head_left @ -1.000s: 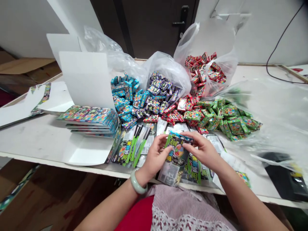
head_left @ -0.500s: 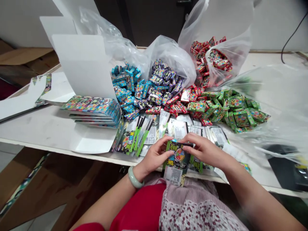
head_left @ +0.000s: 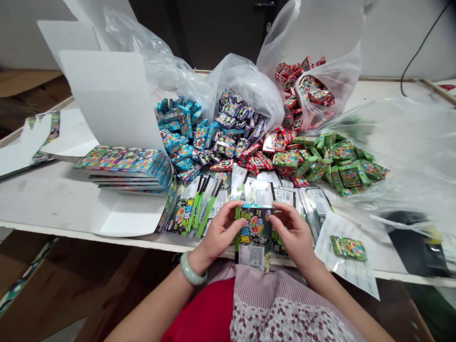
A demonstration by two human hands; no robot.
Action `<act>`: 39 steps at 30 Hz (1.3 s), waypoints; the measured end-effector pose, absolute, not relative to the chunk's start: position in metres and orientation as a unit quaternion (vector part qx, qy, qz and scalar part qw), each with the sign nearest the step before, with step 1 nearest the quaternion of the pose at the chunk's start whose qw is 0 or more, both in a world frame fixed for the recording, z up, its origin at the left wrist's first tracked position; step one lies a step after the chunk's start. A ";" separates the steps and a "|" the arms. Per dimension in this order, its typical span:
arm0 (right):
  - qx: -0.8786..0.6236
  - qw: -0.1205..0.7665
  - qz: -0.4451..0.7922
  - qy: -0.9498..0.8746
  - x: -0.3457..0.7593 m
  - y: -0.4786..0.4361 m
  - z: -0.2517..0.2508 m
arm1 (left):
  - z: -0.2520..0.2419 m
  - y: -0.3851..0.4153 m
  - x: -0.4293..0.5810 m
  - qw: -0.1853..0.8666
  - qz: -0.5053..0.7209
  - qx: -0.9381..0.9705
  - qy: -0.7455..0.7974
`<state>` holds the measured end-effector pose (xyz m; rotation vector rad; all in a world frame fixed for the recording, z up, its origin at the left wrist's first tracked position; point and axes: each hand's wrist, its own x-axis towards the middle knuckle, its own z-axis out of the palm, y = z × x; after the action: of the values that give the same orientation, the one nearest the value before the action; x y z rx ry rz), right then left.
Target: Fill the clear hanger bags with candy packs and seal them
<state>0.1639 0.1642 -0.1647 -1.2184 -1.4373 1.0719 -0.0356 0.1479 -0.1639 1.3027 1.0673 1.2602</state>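
The white tabletop [head_left: 42, 199] carries, left of the left hand [head_left: 224, 235], a stack of printed cards [head_left: 124, 171] beside an opened white carton [head_left: 107, 104]. Just ahead of the hands lie overlapping printed packets [head_left: 213, 204]. Beyond them, heaps of small blue, purple, red and green boxes [head_left: 235, 128] spill from clear plastic bags [head_left: 245, 80]. Right of the right hand [head_left: 292, 232], a green box [head_left: 348, 248] rests on a printed sheet [head_left: 356, 280].

Figure: a packing workroom. We take the setting as a plain workroom, not a home: a long white worktable [head_left: 42, 202] carries clear plastic bags [head_left: 245, 80] spilling heaps of small printed packets [head_left: 228, 137] beside an opened white carton [head_left: 107, 95]. Flattened brown cardboard [head_left: 89, 280] lies on the floor, and a dark door [head_left: 213, 28] breaks the bare white wall [head_left: 392, 38].
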 end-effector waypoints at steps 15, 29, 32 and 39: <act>-0.391 0.378 0.444 -0.712 0.179 0.195 -0.126 | -0.142 0.166 -0.026 0.437 0.552 0.547 0.453; -0.415 0.263 0.535 -0.688 0.163 0.208 -0.098 | -0.120 0.177 -0.034 0.495 0.512 0.555 0.429; -0.381 0.275 0.487 -0.737 0.165 0.203 -0.096 | -0.126 0.174 -0.044 0.507 0.500 0.584 0.389; -0.358 0.325 0.338 -0.808 0.172 0.184 -0.117 | -0.147 0.163 -0.045 0.489 0.508 0.588 0.396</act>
<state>0.1719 0.1841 -0.1170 -0.9382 -2.1177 0.8868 -0.0455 0.1631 -0.1472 1.4294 0.9635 1.2341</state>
